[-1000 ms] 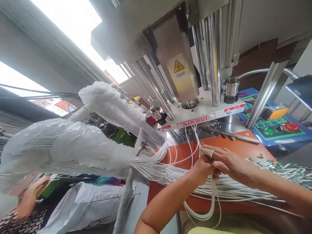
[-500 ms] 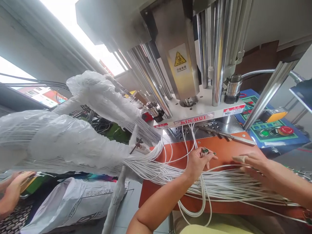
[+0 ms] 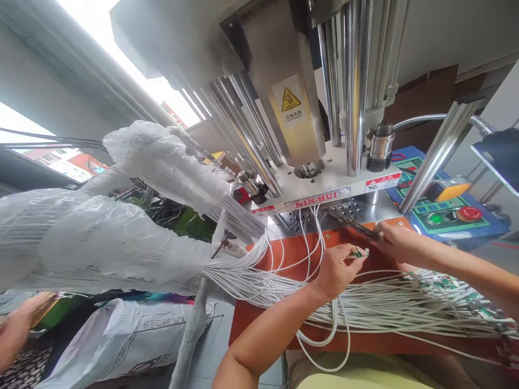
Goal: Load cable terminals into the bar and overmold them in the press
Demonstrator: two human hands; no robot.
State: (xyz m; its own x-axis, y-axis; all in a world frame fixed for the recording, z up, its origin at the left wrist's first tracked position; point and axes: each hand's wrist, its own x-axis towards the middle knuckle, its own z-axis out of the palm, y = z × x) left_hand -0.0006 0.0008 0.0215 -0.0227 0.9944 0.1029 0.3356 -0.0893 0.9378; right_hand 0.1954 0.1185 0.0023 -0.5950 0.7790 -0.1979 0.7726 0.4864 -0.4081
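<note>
The big press machine (image 3: 300,135) stands over the orange table (image 3: 292,254), where the white wires (image 3: 385,310) lie. The left hand (image 3: 336,268) pinches small green plugs (image 3: 359,252) at its fingertips. The right hand (image 3: 395,240) touches the metal strip (image 3: 352,222); its grip is unclear. Keep the plugs straight, I think.

We see the orange flat tabletop (image 3: 292,256) at the centre, with the tall steel press machine (image 3: 300,108) behind it at 12 o'clock. The bundle of thin white wires (image 3: 389,310) lies across the tabletop from 9 to 3 o'clock. The clear plastic bags of wire (image 3: 93,243) sit at 9 o'clock, the blue button control panel (image 3: 450,216) at 2 o'clock.
</note>
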